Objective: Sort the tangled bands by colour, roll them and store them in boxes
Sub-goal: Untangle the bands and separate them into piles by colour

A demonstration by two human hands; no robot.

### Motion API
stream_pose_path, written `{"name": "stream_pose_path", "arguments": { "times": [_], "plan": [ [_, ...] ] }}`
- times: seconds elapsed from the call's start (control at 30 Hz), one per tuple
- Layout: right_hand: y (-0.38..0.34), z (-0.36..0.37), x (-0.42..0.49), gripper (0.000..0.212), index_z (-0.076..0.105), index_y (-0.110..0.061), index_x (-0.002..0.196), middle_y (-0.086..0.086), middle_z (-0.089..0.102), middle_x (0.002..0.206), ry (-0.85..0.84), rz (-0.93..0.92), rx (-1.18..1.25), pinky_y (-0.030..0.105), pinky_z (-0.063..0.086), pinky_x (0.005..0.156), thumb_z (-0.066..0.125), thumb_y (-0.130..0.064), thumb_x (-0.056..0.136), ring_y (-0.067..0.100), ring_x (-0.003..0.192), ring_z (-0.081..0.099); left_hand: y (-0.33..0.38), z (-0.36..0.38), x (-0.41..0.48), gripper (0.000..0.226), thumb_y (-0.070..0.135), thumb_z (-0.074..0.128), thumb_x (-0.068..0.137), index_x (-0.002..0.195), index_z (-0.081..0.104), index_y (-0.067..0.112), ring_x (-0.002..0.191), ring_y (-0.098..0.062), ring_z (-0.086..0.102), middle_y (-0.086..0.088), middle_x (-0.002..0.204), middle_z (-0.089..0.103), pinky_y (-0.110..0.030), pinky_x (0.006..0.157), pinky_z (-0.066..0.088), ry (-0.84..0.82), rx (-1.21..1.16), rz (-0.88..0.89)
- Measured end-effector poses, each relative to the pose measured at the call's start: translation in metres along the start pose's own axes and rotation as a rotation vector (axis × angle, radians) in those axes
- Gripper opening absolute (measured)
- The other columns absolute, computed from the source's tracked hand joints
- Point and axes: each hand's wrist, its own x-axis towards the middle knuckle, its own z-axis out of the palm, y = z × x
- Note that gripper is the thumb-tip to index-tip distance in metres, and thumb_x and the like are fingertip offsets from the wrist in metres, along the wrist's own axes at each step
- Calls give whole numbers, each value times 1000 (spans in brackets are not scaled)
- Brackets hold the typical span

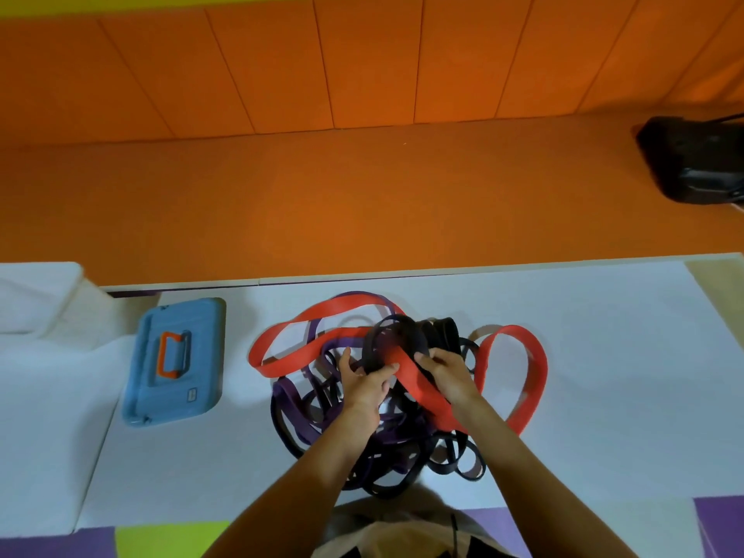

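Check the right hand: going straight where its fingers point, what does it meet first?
Likely the black bands bunched just past its fingertips: the right hand, gripping the red band, points forward-left into them. Depth is unclear from one view.

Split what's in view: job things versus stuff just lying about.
Job: red band, purple bands and black bands in the tangle; blue box with orange handle.
Lying about: black bag, far right; white cloth, left.
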Motion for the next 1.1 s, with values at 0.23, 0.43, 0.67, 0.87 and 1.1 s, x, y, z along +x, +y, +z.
{"name": "stream_pose_path", "arguments": {
  "times": [0.23, 0.43, 0.67, 0.87, 1.1],
  "plan": [
    [-41, -17, 29, 20, 65, -3, 98, 13, 69, 89, 364, -135, -26, 41, 51, 78, 59, -19, 107, 31, 88, 66, -3, -16, -9, 113, -19, 81, 78, 163, 26, 30, 93, -26, 67, -13, 103, 69, -39, 90, 58, -85, 158, 14],
    [-73, -58, 71, 22, 72, -5, 114, 9, 76, 110, 390, -198, -213, 31, 51, 84, 76, -15, 95, 24, 100, 69, -2, -50, -10, 83, -14, 80, 82, 152, 49, 20, 78, -9, 74, 14, 109, 76, -34, 83, 61, -174, 378, 76],
    [-38, -63, 81, 60, 49, -15, 155, 18, 51, 154, 242, 9, -638, 52, 39, 118, 68, -31, 100, 40, 146, 42, 16, -59, -6, 75, -9, 80, 84, 144, 58, 29, 104, -13, 69, 6, 141, 42, -24, 78, 62, -220, 607, 65],
    [-5, -31, 53, 72, 55, -14, 149, 16, 43, 160, 215, -440, -800, 58, 34, 121, 62, 11, 82, 39, 150, 34, 29, -52, 1, 90, -12, 69, 85, 150, 43, 45, 111, -25, 72, 1, 130, 58, -36, 92, 64, -268, 712, -90],
    [-1, 8, 61, 56, 41, -33, 161, -2, 46, 159, -213, -479, -1164, 51, 42, 113, 58, -28, 107, 26, 148, 36, 26, -38, 11, 26, 38, 70, 100, 125, 68, 33, 99, -23, 77, -4, 118, 73, -31, 88, 64, -291, 948, -83]
  ]
}}
